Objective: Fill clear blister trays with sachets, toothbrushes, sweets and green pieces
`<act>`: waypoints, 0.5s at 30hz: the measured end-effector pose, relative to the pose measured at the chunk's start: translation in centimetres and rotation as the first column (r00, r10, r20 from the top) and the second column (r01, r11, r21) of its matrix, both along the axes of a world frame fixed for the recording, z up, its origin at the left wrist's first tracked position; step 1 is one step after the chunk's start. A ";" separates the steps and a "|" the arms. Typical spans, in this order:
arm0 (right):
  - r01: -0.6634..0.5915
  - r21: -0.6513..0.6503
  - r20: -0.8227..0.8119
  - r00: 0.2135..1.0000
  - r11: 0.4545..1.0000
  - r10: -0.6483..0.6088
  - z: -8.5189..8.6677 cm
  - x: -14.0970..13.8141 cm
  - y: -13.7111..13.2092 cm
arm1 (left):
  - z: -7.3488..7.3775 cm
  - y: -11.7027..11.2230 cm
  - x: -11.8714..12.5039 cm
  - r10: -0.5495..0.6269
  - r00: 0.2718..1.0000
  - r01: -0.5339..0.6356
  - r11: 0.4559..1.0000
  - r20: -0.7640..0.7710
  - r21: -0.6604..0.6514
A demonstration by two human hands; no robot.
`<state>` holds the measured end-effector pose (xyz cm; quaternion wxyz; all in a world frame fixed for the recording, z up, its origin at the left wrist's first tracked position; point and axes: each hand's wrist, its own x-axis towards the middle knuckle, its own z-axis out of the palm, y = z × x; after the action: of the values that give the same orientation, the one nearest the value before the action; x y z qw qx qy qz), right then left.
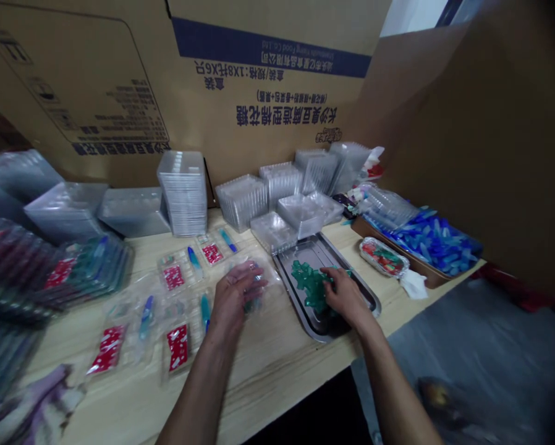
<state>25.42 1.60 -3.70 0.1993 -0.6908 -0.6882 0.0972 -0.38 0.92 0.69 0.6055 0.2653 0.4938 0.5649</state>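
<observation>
A cardboard carton [259,80] rises behind the desk [268,383], and stacks of empty clear plastic trays [182,191] still line its rear edge. Toward the left edge, loaded trays [178,347] with red cards and blue pieces lie spread out, and a pile of packed trays [13,272] fills the left corner. Loose blue pieces [437,242] remain in a brown tray [426,272] at the right edge. Mid-desk, the left hand [233,295] curls firmly around a clear tray [254,303]. The right hand [347,296] presses onto green pieces [312,285] in a steel tray [368,303], though I cannot tell whether that grip has closed on any.

L hand [235,295] on clear blister pack [261,279] | R hand [347,296] on green pcs [312,285] in steel tray [351,269]
</observation>
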 end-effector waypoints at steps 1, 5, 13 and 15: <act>-0.009 0.014 -0.026 1.000 1.000 0.009 0.3 -0.2 0.5 | 0.0 0.0 0.0 -0.002 1.000 0.002 1.000 0.003 0.005; -0.001 0.027 0.043 0.999 1.000 0.000 2.0 -1.7 2.9 | -0.5 0.0 0.2 -0.006 1.000 0.007 1.000 -0.011 0.011; -0.056 -0.135 0.296 0.951 0.989 0.094 2.6 -6.7 6.2 | -1.1 -0.1 0.4 0.005 1.000 -0.005 1.000 -0.026 0.013; -0.078 -0.117 0.234 0.967 0.990 0.104 2.1 -6.7 6.6 | -1.2 -0.1 0.5 0.005 1.000 -0.005 1.000 -0.025 0.011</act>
<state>18.71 8.17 -1.61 0.0729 -0.6749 -0.7319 0.0589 0.09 0.78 -0.46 0.5964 0.2745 0.4991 0.5655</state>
